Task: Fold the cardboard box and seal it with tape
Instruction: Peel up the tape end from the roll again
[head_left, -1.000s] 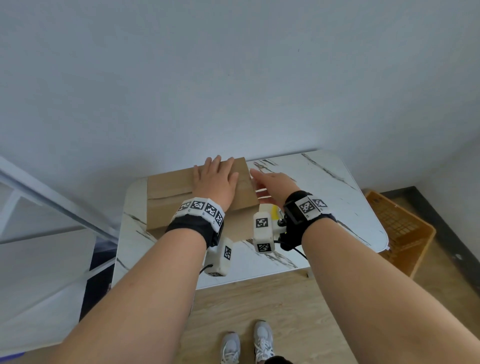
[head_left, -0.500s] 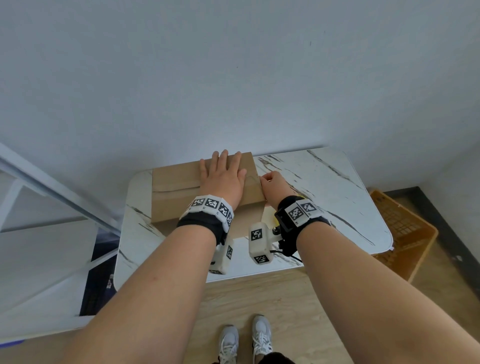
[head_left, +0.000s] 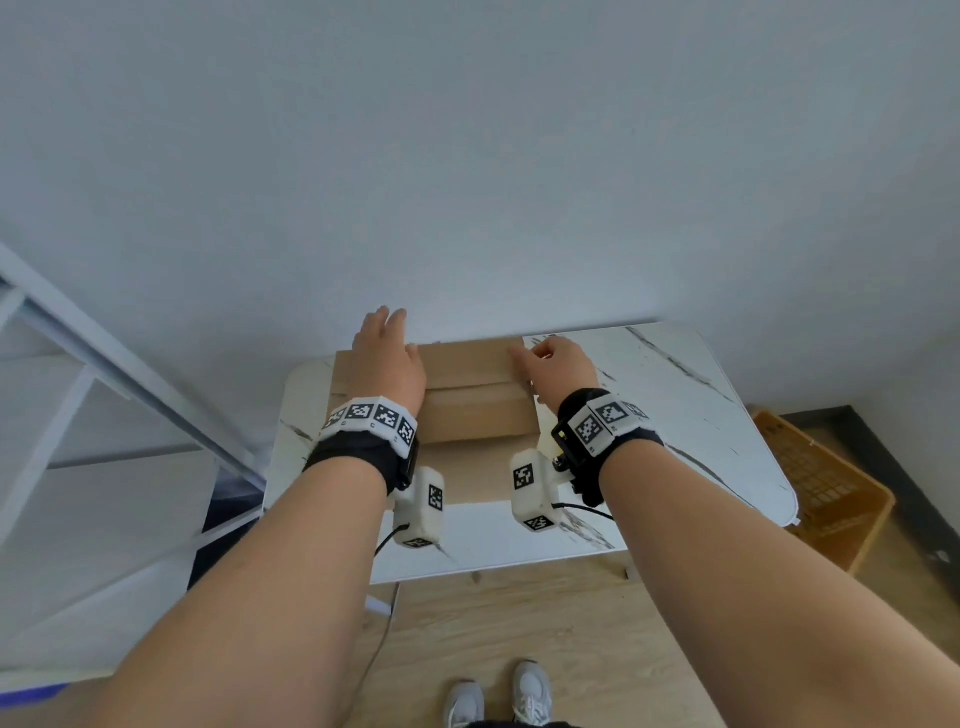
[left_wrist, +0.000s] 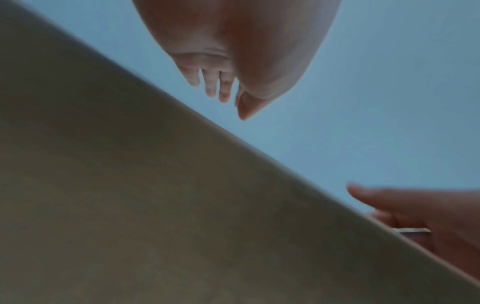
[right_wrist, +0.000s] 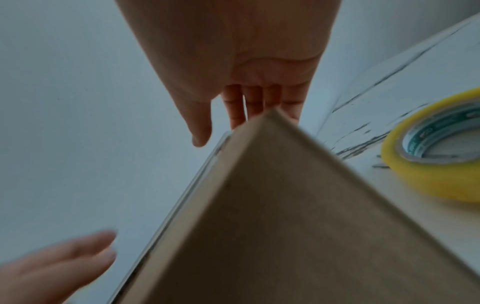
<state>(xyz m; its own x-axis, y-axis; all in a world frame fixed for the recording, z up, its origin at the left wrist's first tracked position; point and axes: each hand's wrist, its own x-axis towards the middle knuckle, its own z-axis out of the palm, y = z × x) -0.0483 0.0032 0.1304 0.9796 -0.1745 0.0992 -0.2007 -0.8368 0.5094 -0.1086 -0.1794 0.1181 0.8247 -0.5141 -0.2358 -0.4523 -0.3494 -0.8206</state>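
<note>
A brown cardboard box (head_left: 475, 415) lies on the white marble table (head_left: 675, 415), up against the wall. My left hand (head_left: 387, 358) reaches over the box's far left edge with straight fingers (left_wrist: 215, 86), which hover above the cardboard (left_wrist: 155, 205). My right hand (head_left: 556, 361) holds the far right corner of the box: its fingers (right_wrist: 252, 102) lie behind the corner (right_wrist: 272, 115) and its thumb is in front. A yellow tape roll (right_wrist: 436, 164) sits on the table just right of the box. My right wrist hides most of the roll in the head view.
An orange plastic crate (head_left: 826, 483) stands on the wooden floor right of the table. A white metal frame (head_left: 104, 364) runs along the left side. The grey wall (head_left: 467, 182) rises directly behind the box. The table's near edge (head_left: 493, 566) is in front of my feet.
My left hand slid from the right part of the box top to its far left edge. My right hand moved forward to the far right corner and took hold of it.
</note>
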